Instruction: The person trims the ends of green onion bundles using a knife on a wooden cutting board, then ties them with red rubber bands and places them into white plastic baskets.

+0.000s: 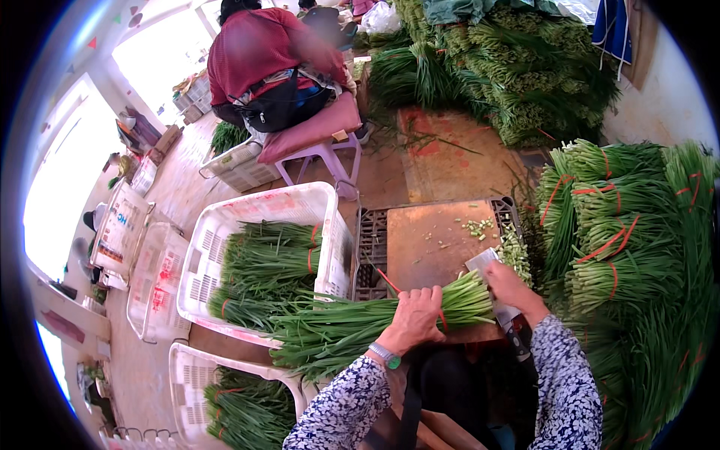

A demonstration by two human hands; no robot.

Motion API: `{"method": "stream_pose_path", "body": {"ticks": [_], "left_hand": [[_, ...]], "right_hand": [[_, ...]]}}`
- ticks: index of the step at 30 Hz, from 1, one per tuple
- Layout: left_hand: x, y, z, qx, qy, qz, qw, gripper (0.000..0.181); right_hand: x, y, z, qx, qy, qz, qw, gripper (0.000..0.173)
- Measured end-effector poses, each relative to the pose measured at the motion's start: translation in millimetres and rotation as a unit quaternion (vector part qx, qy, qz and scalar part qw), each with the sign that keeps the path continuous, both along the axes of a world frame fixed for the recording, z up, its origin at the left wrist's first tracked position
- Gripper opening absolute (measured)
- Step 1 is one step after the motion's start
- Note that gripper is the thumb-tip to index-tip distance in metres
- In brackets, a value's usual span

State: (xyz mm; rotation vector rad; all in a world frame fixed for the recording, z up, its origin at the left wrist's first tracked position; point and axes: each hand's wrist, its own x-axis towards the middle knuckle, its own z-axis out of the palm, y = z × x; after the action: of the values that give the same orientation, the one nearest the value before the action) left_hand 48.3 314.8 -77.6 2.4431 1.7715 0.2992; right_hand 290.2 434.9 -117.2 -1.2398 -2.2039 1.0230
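Observation:
A wooden cutting board lies on a black plastic crate before me. Across its near part rests a bundle of garlic chives tied with a red band, its pale stem ends to the right and its leaves hanging over to the left. My left hand is closed around the bundle beside the band. In my right hand is a cleaver, its broad blade upright at the stem ends and its handle towards me. Chopped stem ends lie on the board, and more are heaped at its right edge.
White plastic baskets of tied chives stand left. More bundles are stacked right, and a large pile stands against the wall. A co-worker sits on a purple stool ahead.

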Motion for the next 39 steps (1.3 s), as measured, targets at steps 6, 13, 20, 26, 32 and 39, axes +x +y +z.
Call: {"method": "stream_pose_path", "body": {"ticks": [6, 13, 20, 26, 32, 39], "left_hand": [[-15.9, -1.3, -11.1, -0.032, -0.027, -0.011, 0.999, 0.071], [0.6, -4.7, -0.5, 0.021, 0.011, -0.022, 0.999, 0.072], [3.7, -11.2, -2.2, 0.009, 0.018, -0.010, 1.000, 0.078], [3.6, -9.9, -4.8, -0.015, -0.002, -0.011, 1.000, 0.083], [1.4, -6.0, -7.1, -0.033, -0.021, -0.013, 0.999, 0.080], [3.3, -8.2, 0.1, -0.012, 0.010, 0.003, 1.000, 0.073]], "right_hand": [[30.5, -42.0, -10.6, 0.015, 0.071, -0.146, 0.987, 0.018], [5.8, -41.8, 31.4, 0.121, 0.119, -0.047, 0.984, 0.016], [-15.2, -0.5, 30.5, 0.081, -0.033, 0.215, 0.973, 0.023], [-11.6, -19.8, 30.0, 0.140, -0.010, 0.174, 0.975, 0.013], [-20.0, -25.2, 18.6, 0.239, -0.023, 0.158, 0.958, 0.007], [-12.1, -23.8, 19.6, 0.099, -0.014, 0.138, 0.985, 0.009]]}}
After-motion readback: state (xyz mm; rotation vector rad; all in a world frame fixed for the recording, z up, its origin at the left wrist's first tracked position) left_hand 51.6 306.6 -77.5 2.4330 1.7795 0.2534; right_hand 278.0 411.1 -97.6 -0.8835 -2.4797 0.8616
